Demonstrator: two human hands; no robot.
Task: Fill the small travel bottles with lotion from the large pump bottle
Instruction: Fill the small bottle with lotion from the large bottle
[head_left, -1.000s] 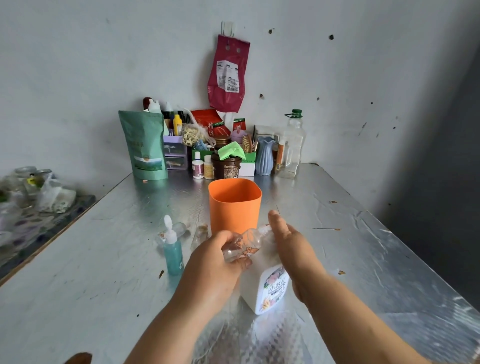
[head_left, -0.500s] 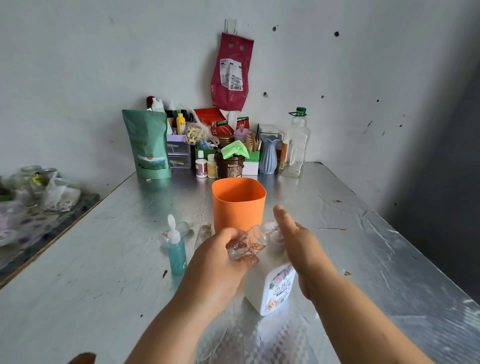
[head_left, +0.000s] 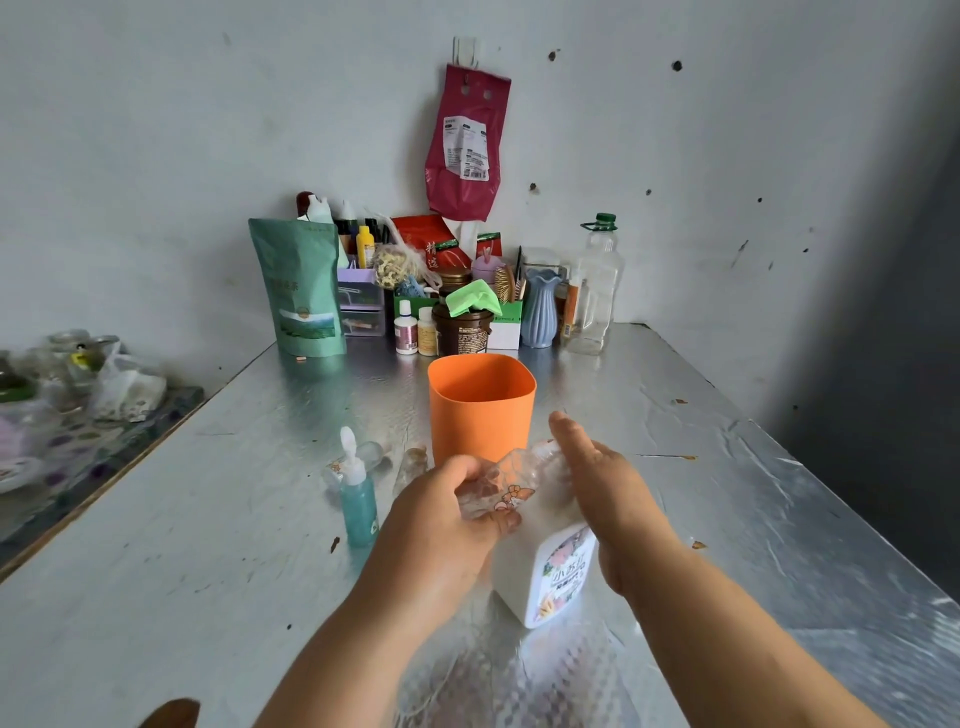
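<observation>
Person at a silver foil-covered table (head_left: 208, 545). Left hand (head_left: 447, 525) grips a small clear plastic travel bottle (head_left: 501, 486), tilted at the top of a large white floral-labelled pump bottle (head_left: 545, 566); right hand (head_left: 608, 488), fingers straight, rests on the pump. Best pressed slowly, mouth under the spout. Clear bottle looks empty; slim teal bottle (head_left: 358, 506) nearby looks full

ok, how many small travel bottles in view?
4. One clear travel bottle in the left hand, at the pump bottle; a teal bottle standing left of it; a lying clear bottle and a second clear one behind the teal, beside the orange cup. Others may be hidden.
</observation>
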